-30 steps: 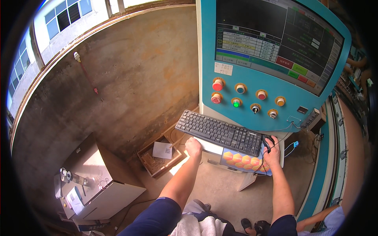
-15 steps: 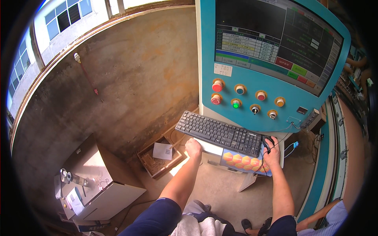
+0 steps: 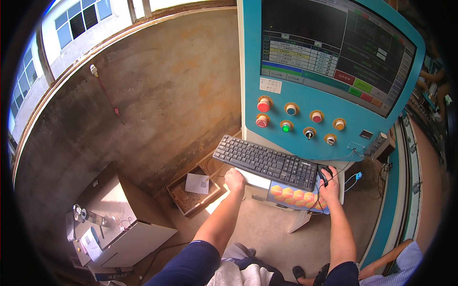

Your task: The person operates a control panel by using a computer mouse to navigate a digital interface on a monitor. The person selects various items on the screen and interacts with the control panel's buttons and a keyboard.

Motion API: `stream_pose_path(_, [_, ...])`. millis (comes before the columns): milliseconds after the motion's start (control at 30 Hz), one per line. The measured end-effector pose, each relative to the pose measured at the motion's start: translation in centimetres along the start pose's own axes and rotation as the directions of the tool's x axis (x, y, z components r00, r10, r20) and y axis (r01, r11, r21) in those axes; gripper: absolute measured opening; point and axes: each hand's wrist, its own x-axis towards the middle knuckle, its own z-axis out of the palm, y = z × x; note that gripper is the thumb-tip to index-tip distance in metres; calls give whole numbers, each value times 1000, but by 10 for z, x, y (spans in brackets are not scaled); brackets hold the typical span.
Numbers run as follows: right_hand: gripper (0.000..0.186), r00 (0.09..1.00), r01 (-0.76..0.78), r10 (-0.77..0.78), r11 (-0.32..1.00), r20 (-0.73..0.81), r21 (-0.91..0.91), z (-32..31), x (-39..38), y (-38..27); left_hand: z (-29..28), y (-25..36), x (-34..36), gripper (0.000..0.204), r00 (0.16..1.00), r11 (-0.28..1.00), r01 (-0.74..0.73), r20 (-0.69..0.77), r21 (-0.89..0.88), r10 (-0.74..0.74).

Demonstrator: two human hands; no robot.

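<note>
My right hand (image 3: 329, 188) lies over a black computer mouse (image 3: 325, 174), its fingers wrapped round it. The mouse sits at the right end of a black keyboard (image 3: 267, 162) on a pale shelf (image 3: 253, 178). My left hand (image 3: 234, 180) is closed at the shelf's left front corner, below the keyboard's left end; its fingertips are hidden. A mouse pad with orange hexagons (image 3: 291, 194) lies in front of the keyboard. Above stands a teal control cabinet (image 3: 257, 128) with a lit screen (image 3: 329, 52), red, blue, green and yellow buttons and rotary switches.
At the lower left is a pale cabinet (image 3: 143, 245) with a paper and a clear cylinder on it. A wooden box (image 3: 188, 208) holding a paper stands on the floor by the wall. Another person's arm (image 3: 386, 260) shows at lower right, near a long machine rail (image 3: 408, 186).
Both my hands keep their places at the shelf and on the mouse. The other person's arm at lower right has shifted slightly.
</note>
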Motion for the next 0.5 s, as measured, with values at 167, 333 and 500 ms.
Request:
stream_pose_path(167, [39,1000,10,-10,1000,-5,4,0,0,0,1,-3,0,43,996,989,-85,9,124,85])
stream_pose_path(333, [40,999,33,-33,999,-16,-10,2,0,4,1,1,-1,43,1000,999,-18,-18,48,19])
stream_pose_path(500, [40,1000,26,-26,1000,-10,-14,1,0,3,-1,3,-3,43,1000,1000,-6,-23,17,7])
